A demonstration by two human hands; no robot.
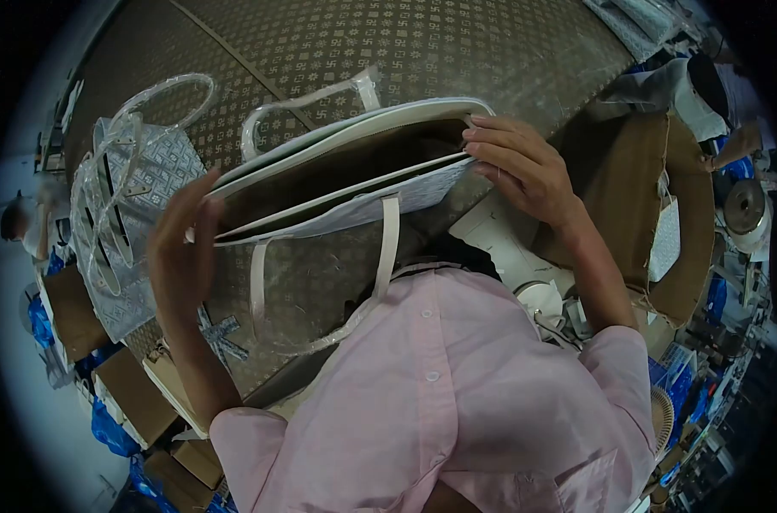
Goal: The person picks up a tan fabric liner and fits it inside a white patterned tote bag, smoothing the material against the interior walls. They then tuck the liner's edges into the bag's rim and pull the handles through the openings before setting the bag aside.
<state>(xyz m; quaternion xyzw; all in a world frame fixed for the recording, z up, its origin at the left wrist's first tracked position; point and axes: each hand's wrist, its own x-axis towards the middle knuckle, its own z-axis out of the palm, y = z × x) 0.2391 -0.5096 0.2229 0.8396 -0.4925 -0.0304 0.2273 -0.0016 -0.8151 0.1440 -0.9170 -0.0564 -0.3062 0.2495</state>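
Note:
A pale patterned tote bag (427, 190) lies across the table in front of me, its mouth gaping and its dark lining showing. My left hand (183, 244) grips the bag's left end, with the thumb and fingers at the rim. At the opposite end, my right hand (521, 162) holds the upper corner, fingers over the edge and thumb partly hidden. One white strap (390, 244) hangs toward my body; the plastic-wrapped far handle (367, 88) stands behind the mouth. Several similar bags (162, 154) are stacked beside my left hand.
The brown patterned tabletop (388, 47) stretches out ahead. Small patterned strips (221, 333) lie near my left forearm. At right stands a large open cardboard box (615, 184) with a pale piece inside. Another person's hand (739, 144) is beyond it, and a person (29, 224) is far left.

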